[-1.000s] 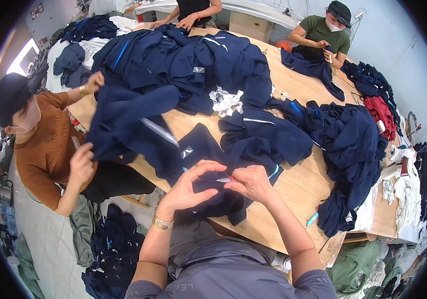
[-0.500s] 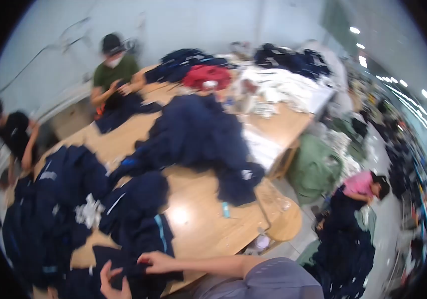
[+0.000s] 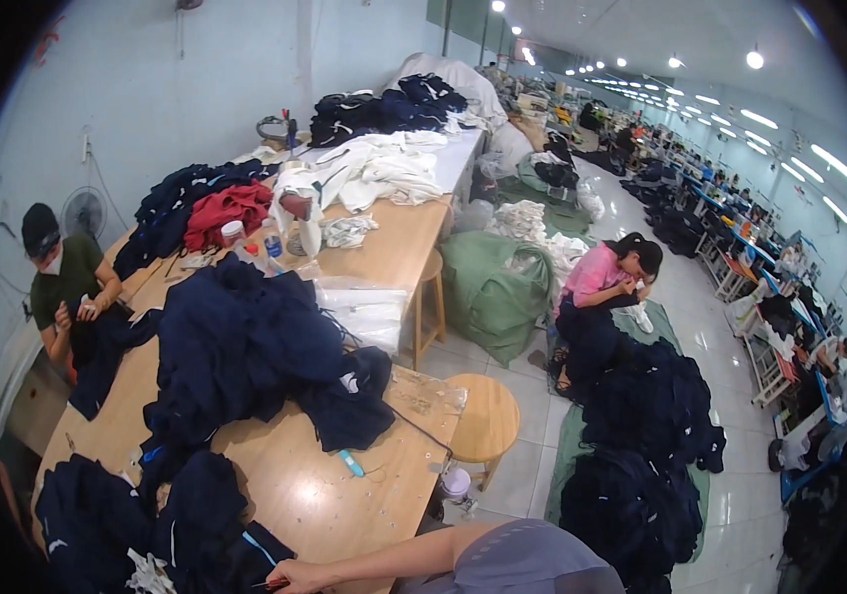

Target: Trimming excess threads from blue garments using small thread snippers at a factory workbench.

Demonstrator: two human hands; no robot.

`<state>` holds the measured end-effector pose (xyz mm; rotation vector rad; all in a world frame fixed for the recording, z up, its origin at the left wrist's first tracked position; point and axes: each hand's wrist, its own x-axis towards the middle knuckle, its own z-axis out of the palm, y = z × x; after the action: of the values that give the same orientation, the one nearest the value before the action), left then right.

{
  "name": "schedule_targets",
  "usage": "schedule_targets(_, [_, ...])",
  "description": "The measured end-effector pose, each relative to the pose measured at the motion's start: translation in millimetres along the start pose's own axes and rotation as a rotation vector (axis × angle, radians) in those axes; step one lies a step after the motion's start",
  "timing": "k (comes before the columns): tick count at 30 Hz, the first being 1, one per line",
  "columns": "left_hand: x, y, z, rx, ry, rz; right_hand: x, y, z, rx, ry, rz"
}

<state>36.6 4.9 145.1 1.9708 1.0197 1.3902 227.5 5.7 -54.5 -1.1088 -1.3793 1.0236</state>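
A: The right hand [image 3: 295,576] sits at the lower edge of the view, its fingers closed on a small red item [image 3: 271,584]. Can you make out what that is?

B: Not surely. It pokes out on the hand's left, and too little shows to name it. The left hand is out of view, so I can't tell its state.

A: What lies nearest?

B: A navy garment [image 3: 235,569], just left of the hand, with a light-blue stripe [image 3: 267,546] running above the fingers. Whether the red item touches the cloth, I can't tell. Farther left are white scraps [image 3: 148,572].

A: So what could go wrong?

B: If the red item has a sharp end, a careless turn of the wrist could snag or nick that cloth, and such dark fabric might hide the damage. With the hand at the very margin of view, a slip could go unnoticed.

A: And farther out?

B: Beyond the hand and slightly right, a turquoise tool [image 3: 350,463] lies loose on the worktop [image 3: 344,515], just beside a large navy pile [image 3: 245,337]. Should that heap slump, it could bury the tool. Well off to the hand's right, past a wooden stool [image 3: 485,414], a person in pink [image 3: 607,269] sits beside more dark garments [image 3: 631,396].
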Motion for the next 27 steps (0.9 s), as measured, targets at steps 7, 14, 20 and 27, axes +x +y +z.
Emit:
schedule_targets(7, [-17.5, -62.8, -33.1, 0.481, -0.085, 0.026, 21.6, -55.4, -47.6, 0.606, 0.056, 0.244])
schedule_targets(14, [-26.2, -16.2, 37.3, 0.122, -0.403, -0.101, 25.9, -98.6, -26.3, 0.640, -0.147, 0.102])
schedule_targets(20, [-35.2, -46.6, 42.5, -0.020, -0.350, -0.267, 26.5, -135.0, -44.4, 0.493, -0.281, 0.145])
schedule_targets(27, [-29.6, -62.2, 45.4, 0.184, -0.125, -0.261, 19.4, -73.7, -44.8, -0.167, 0.114, -0.106])
